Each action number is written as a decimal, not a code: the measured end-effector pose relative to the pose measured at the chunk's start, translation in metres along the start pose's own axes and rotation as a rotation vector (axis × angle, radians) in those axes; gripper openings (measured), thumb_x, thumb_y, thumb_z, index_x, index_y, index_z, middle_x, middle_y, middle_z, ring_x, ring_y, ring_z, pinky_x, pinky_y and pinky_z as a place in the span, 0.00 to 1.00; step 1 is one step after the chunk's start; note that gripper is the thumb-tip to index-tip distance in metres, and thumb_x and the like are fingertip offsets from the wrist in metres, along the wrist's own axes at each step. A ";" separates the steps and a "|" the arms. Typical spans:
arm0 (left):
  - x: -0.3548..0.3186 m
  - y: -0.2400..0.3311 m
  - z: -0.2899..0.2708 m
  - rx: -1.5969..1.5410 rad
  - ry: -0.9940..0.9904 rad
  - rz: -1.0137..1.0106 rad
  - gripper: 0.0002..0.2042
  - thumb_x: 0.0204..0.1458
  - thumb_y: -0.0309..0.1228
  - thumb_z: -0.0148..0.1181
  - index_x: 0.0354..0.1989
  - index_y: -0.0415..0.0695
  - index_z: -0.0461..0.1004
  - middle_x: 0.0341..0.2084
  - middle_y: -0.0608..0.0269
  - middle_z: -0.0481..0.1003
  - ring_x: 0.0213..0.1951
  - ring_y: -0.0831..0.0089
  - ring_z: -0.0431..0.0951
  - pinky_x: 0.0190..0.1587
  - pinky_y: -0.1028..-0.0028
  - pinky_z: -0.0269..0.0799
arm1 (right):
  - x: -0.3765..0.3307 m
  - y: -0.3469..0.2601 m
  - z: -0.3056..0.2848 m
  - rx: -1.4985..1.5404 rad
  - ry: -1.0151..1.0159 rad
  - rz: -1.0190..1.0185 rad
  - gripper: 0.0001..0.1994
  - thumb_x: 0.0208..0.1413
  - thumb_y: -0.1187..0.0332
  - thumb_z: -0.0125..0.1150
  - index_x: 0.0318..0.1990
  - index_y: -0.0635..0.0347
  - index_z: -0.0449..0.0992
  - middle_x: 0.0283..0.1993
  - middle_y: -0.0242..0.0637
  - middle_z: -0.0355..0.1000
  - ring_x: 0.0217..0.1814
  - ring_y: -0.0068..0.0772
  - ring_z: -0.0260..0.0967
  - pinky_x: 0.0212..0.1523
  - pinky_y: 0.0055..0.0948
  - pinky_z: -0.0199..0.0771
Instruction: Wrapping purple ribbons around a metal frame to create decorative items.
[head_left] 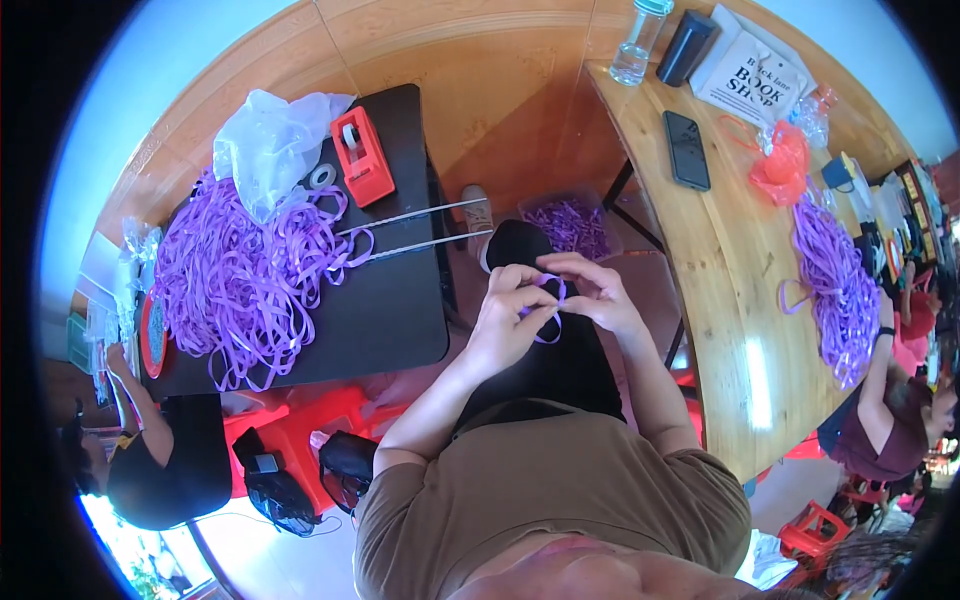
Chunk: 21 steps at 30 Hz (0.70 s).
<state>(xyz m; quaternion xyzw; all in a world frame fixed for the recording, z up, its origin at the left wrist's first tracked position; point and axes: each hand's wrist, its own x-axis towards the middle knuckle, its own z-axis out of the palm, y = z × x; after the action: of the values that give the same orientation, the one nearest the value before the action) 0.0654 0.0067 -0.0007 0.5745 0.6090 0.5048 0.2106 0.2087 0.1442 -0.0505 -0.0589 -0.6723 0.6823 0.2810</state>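
Above my lap, both hands meet on a narrow purple ribbon (548, 338) with a loop hanging below the fingers. My left hand (510, 310) pinches it between thumb and fingertips. From the other side my right hand (597, 296) grips the same ribbon, thumb and forefinger pressed together. The exact fold between the fingertips is too small to make out. On the dark table to my left lies a big tangled heap of purple ribbon (235, 285). Beyond my knees, a clear bin (612, 240) on the floor holds many small purple ribbon pieces (568, 226).
The dark table (400, 330) bears a red tape dispenser (362, 160), a tape roll (322, 177), a plastic bag (268, 140) and two thin rods (425, 212). On the wooden table (735, 300) are a phone (686, 150) and more purple ribbon (835, 285). Other people sit at both sides.
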 end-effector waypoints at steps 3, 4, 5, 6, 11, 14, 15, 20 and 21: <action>-0.007 0.013 -0.011 0.138 0.032 0.064 0.07 0.42 0.21 0.64 0.31 0.41 0.80 0.42 0.56 0.70 0.47 0.61 0.67 0.48 0.69 0.65 | 0.004 0.003 -0.008 -0.039 -0.242 -0.072 0.24 0.39 0.79 0.67 0.50 0.60 0.75 0.56 0.43 0.68 0.58 0.37 0.64 0.56 0.34 0.63; -0.008 0.018 -0.014 0.171 0.045 0.068 0.07 0.42 0.19 0.64 0.31 0.41 0.79 0.42 0.56 0.70 0.46 0.61 0.67 0.48 0.69 0.65 | 0.003 0.001 -0.008 -0.052 -0.261 -0.099 0.24 0.37 0.79 0.69 0.48 0.60 0.76 0.54 0.44 0.69 0.57 0.38 0.65 0.56 0.34 0.64; -0.010 0.021 -0.018 0.174 0.049 0.064 0.07 0.42 0.19 0.64 0.31 0.41 0.79 0.42 0.56 0.70 0.46 0.61 0.67 0.48 0.69 0.65 | 0.005 -0.009 -0.002 -0.048 -0.266 -0.099 0.24 0.37 0.79 0.69 0.48 0.60 0.76 0.54 0.44 0.69 0.57 0.38 0.65 0.56 0.34 0.64; -0.011 0.024 -0.021 0.170 0.029 0.048 0.07 0.42 0.19 0.64 0.31 0.40 0.79 0.43 0.56 0.69 0.46 0.61 0.67 0.47 0.69 0.65 | 0.006 -0.019 0.004 -0.097 -0.182 -0.120 0.24 0.38 0.78 0.70 0.48 0.62 0.76 0.54 0.45 0.69 0.58 0.40 0.64 0.57 0.35 0.62; -0.010 0.039 -0.031 0.098 -0.025 0.039 0.06 0.43 0.19 0.63 0.32 0.40 0.78 0.38 0.58 0.71 0.44 0.63 0.68 0.44 0.71 0.65 | 0.014 -0.044 0.017 -0.171 -0.136 -0.207 0.24 0.35 0.78 0.70 0.46 0.62 0.76 0.52 0.44 0.71 0.57 0.40 0.65 0.57 0.35 0.63; -0.013 0.028 -0.037 -0.008 -0.043 0.014 0.04 0.47 0.18 0.61 0.32 0.37 0.78 0.33 0.60 0.72 0.39 0.70 0.70 0.41 0.75 0.66 | 0.010 -0.043 0.023 -0.062 -0.185 -0.097 0.16 0.41 0.78 0.68 0.41 0.67 0.77 0.41 0.43 0.74 0.45 0.37 0.68 0.46 0.32 0.66; -0.013 0.025 -0.039 -0.281 -0.107 -0.112 0.04 0.48 0.19 0.60 0.33 0.37 0.77 0.33 0.61 0.72 0.37 0.73 0.71 0.39 0.76 0.67 | 0.007 -0.040 0.024 0.024 -0.192 -0.036 0.13 0.43 0.78 0.67 0.39 0.68 0.77 0.36 0.42 0.75 0.39 0.35 0.69 0.42 0.30 0.67; -0.014 0.023 -0.052 -0.557 -0.252 -0.396 0.04 0.52 0.21 0.58 0.35 0.34 0.77 0.35 0.62 0.76 0.33 0.82 0.72 0.35 0.83 0.67 | 0.004 -0.044 0.028 0.053 -0.054 -0.068 0.06 0.46 0.80 0.64 0.33 0.68 0.77 0.29 0.39 0.73 0.33 0.28 0.67 0.31 0.24 0.65; -0.016 0.021 -0.053 -0.558 -0.250 -0.398 0.04 0.52 0.21 0.58 0.35 0.34 0.77 0.35 0.62 0.76 0.33 0.82 0.72 0.35 0.83 0.67 | 0.005 -0.046 0.030 0.055 -0.055 -0.066 0.06 0.46 0.80 0.64 0.33 0.68 0.77 0.29 0.39 0.73 0.33 0.28 0.67 0.31 0.24 0.65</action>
<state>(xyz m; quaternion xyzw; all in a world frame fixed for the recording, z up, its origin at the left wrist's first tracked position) 0.0353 -0.0310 0.0332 0.4224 0.5172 0.5264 0.5263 0.2047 0.1173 -0.0024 -0.0101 -0.6625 0.6922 0.2861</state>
